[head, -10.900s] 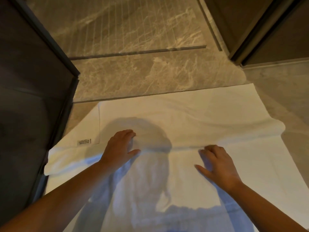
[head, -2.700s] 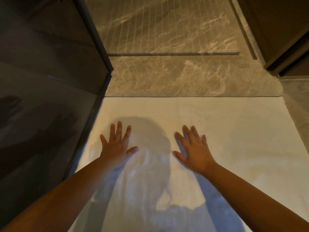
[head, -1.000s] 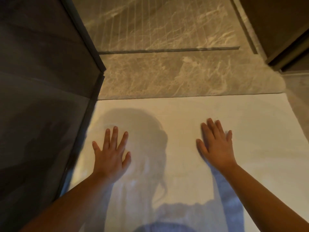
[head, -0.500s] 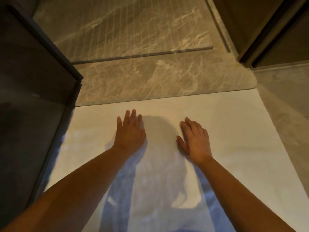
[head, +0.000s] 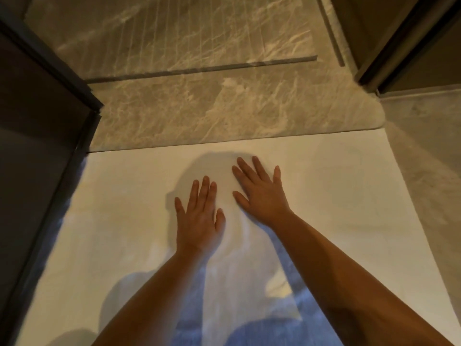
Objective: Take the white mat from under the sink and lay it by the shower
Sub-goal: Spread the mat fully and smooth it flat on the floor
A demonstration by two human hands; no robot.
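Observation:
The white mat (head: 336,196) lies flat on the floor, its far edge running along the marble shower threshold (head: 224,116). My left hand (head: 199,216) rests palm down on the middle of the mat, fingers spread. My right hand (head: 259,193) lies flat just to its right and slightly farther forward, also with fingers apart. Neither hand holds anything. My shadow falls over the near part of the mat.
A dark glass shower panel (head: 32,146) with a dark frame stands along the mat's left side. Beyond the threshold is the grooved marble shower floor (head: 174,33). A dark door frame (head: 389,53) stands at the far right, with grey floor (head: 429,158) beside the mat.
Over the earlier frames the folded, rumpled mat was spread flat. In the last second my hands slid from wide apart to close together at the mat's middle.

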